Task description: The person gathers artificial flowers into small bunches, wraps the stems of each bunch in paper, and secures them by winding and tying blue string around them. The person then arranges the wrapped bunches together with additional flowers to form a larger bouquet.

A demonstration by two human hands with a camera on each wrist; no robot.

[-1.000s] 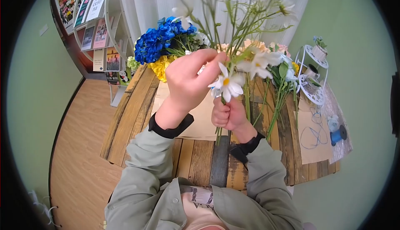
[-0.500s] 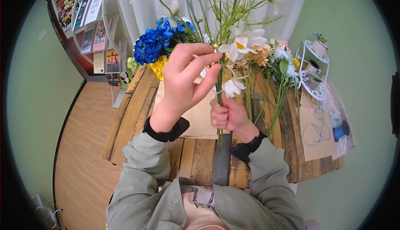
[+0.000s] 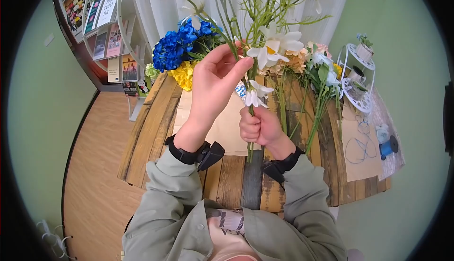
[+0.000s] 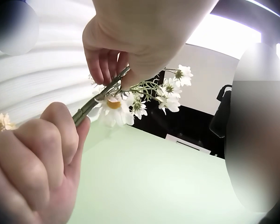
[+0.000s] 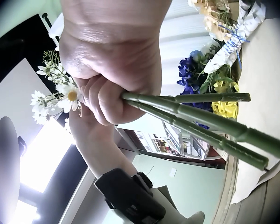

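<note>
In the head view, my right hand [image 3: 260,126] grips a bunch of white daisies [image 3: 272,49] by the lower stems, upright over the table. The cut ends of the green stems [image 5: 200,114] stick out below that fist in the right wrist view. My left hand [image 3: 212,83] is higher up, its thumb and curled fingers around the stems just under the blooms. The left wrist view shows the stems passing between this thumb and fingers. One low daisy [image 3: 255,93] hangs between the two hands. Some left fingertips are hidden behind the stems.
Blue flowers [image 3: 172,50] and yellow flowers [image 3: 183,75] lie at the back left of the wooden table [image 3: 231,178]. Brown paper [image 3: 224,131] lies beneath the hands. Pale blue flowers [image 3: 324,67], a white stand [image 3: 358,101] and a blue spool [image 3: 388,146] are on the right.
The left hand has loosened its fingers from the stems, then closed in around them again. The low daisy has turned and hangs between the hands. The right hand keeps its grip.
</note>
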